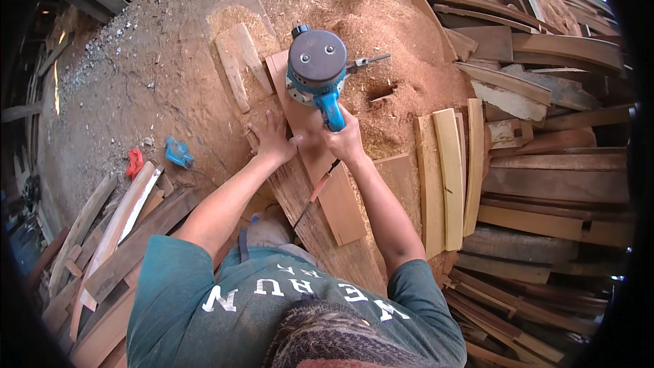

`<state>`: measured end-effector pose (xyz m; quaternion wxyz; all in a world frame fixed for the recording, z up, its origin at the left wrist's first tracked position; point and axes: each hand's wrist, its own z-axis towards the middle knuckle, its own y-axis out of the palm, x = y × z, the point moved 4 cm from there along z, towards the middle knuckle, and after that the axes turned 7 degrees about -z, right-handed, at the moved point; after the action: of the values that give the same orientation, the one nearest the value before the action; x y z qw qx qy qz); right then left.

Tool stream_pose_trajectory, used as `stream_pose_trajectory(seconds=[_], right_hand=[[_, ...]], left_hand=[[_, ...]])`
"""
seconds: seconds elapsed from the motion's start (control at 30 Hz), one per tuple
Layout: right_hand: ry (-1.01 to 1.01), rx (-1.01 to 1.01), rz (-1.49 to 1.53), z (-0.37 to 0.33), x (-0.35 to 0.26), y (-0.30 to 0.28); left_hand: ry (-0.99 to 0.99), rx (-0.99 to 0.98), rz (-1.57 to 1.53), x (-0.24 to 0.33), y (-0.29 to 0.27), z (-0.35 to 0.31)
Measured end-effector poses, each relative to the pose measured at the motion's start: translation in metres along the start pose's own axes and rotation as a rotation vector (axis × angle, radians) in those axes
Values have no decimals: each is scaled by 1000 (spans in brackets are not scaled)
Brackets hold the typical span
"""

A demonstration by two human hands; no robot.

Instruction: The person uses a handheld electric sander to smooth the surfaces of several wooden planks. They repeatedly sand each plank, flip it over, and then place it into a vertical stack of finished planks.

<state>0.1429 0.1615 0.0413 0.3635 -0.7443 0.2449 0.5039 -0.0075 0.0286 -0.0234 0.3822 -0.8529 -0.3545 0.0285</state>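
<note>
My right hand is closed round the blue handle of a power router with a round dark top. The router sits on the far part of a smooth reddish-brown board. A metal rod sticks out from its right side. My left hand lies with spread fingers at the board's left edge, its thumb reaching onto the wood. Under the board runs a wider rough plank. From near my right hand, a dark cord with an orange-wrapped section crosses the board toward me.
Sawdust is heaped at the far right. Pale planks lie right of my arm, beside stacked curved timbers. A light offcut rests far left of the router. At left are a blue tool, a red item and more timber.
</note>
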Motion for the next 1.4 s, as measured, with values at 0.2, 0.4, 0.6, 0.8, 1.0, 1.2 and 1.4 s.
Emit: stream_pose_trajectory(seconds=[0.2,0.4,0.6,0.8,1.0,1.2,1.4], right_hand=[[-65,31,-16,20,-8,6],[-56,36,-19,36,-14,11],[-85,55,-30,55,-21,15],[-91,50,-43,70,-23,18],[-76,48,-64,82,-27,22],[-152,76,-73,101,-27,31],[-112,78,-110,104,-19,20]], left_hand=[[33,-16,-51,5,-9,-5],[52,47,-118,1,-2,-2],[55,73,-183,2,-6,-5],[6,87,-206,-1,-2,-3],[44,131,-218,-6,9,2],[48,148,-89,-5,11,7],[15,129,-108,-1,6,11]])
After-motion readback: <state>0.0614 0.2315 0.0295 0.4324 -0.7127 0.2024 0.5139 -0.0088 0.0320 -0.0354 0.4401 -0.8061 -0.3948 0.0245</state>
